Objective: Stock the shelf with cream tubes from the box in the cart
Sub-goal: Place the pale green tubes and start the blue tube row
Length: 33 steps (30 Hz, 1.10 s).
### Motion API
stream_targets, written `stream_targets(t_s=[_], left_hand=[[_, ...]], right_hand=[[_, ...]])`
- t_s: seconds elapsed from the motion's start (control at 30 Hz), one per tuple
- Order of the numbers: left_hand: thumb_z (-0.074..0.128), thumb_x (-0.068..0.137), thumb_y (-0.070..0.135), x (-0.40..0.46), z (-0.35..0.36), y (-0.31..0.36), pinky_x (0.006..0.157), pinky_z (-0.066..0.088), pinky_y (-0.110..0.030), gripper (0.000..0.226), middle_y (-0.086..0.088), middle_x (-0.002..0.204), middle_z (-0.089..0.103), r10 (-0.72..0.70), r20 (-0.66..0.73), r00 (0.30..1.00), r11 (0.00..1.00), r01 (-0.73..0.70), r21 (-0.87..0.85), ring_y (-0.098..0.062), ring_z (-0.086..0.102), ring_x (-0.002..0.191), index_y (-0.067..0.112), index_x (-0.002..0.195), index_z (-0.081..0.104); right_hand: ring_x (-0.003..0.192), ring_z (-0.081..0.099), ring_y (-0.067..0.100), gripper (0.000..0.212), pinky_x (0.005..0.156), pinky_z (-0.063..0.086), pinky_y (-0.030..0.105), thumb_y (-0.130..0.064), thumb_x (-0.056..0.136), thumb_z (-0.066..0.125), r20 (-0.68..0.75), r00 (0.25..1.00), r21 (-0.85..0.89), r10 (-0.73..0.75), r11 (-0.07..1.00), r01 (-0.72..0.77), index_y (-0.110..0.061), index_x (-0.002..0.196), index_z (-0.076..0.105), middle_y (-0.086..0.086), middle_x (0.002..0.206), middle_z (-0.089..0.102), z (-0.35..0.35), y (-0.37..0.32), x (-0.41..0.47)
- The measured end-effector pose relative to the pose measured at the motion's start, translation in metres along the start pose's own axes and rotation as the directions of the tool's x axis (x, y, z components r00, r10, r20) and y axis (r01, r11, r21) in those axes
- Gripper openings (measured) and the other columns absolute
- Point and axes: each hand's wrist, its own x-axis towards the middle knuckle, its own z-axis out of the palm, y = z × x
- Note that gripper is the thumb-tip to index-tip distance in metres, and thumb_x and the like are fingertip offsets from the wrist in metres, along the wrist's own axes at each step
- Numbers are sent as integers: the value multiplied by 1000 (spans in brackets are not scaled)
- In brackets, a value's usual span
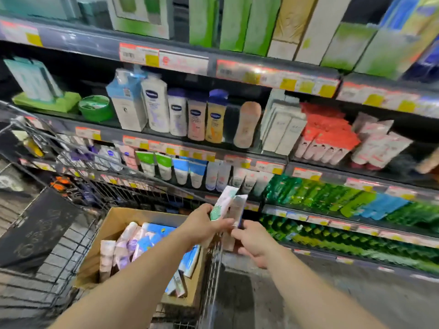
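Note:
An open cardboard box (114, 224) stands in the wire cart (211, 276), filled with several cream tubes (133, 245) in white, lilac and blue. Above the cart's right rim my left hand (204, 225) grips two upright cream tubes (226, 201), one white with a green print, one greyish. My right hand (253, 241) is just to the right of them and pinches the lower end of the greyish tube. Straight behind the held tubes, a shelf row (197, 172) holds similar tubes standing on their caps.
Store shelving fills the view: lotion bottles (197, 115) and boxed creams above, green and blue packs (344, 198) low on the right. A black bag (35, 229) lies in the cart left of the box. Grey floor (261, 300) lies beside the cart on the right.

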Motion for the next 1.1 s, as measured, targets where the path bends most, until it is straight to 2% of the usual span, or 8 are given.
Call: stream_targets(t_s=[0.13,0.3,0.4,0.63,0.77,0.93,1.0,1.1], left_hand=[[72,81,46,-14,76,56,61,47,-27,36,1,87,62,78,-8,997,989,-76,127,-14,60,76,21,96,51],[59,78,18,-55,208,136,70,46,-36,16,-11,81,53,65,167,984,974,-26,-225,-22,51,67,13,92,53],[46,94,0,-71,286,180,68,48,-36,21,-14,89,59,190,297,936,964,-121,-238,-25,57,75,11,110,55],[63,90,8,-94,428,274,58,56,-27,20,-13,101,71,323,451,832,944,-248,-217,-16,69,77,6,110,63],[68,88,14,-81,490,327,82,58,-43,18,-8,101,75,390,489,780,921,-337,-195,-24,71,93,12,105,68],[74,83,18,-36,544,393,84,53,-40,28,0,106,74,481,528,701,873,-442,-208,-24,68,101,19,110,69],[79,76,23,-14,564,424,90,52,-46,39,-4,110,73,496,558,665,863,-450,-230,-26,68,100,19,113,69],[76,79,24,16,589,475,70,51,-32,32,-11,104,74,492,567,661,864,-453,-221,-23,65,80,22,109,69]], right_hand=[[83,60,22,6,71,48,33,-13,92,60,-149,988,47,-46,997,53,-16,93,65,7,88,67,-83,30,-35],[57,57,11,6,50,45,21,-13,93,61,-274,957,130,-95,982,135,-13,88,58,8,76,60,-213,77,-105],[71,59,12,23,55,53,26,-16,90,67,-360,928,291,-98,933,211,-13,106,51,8,97,61,-289,97,-157],[48,46,9,51,38,35,19,-27,80,78,-646,746,234,-163,888,396,-6,114,47,2,77,52,-429,129,-245],[62,43,10,34,51,36,15,-33,85,72,-687,694,170,-217,880,444,-15,102,48,-1,79,49,-500,130,-267],[50,34,13,28,47,34,21,-39,93,60,-711,640,90,-289,866,492,-18,85,44,1,63,40,-592,101,-264],[55,37,16,27,50,35,25,-43,92,59,-734,615,93,-290,853,513,-17,97,50,5,71,46,-631,83,-255],[71,47,19,23,58,39,27,-36,96,56,-724,628,160,-286,816,556,-19,109,50,6,90,54,-693,57,-238]])
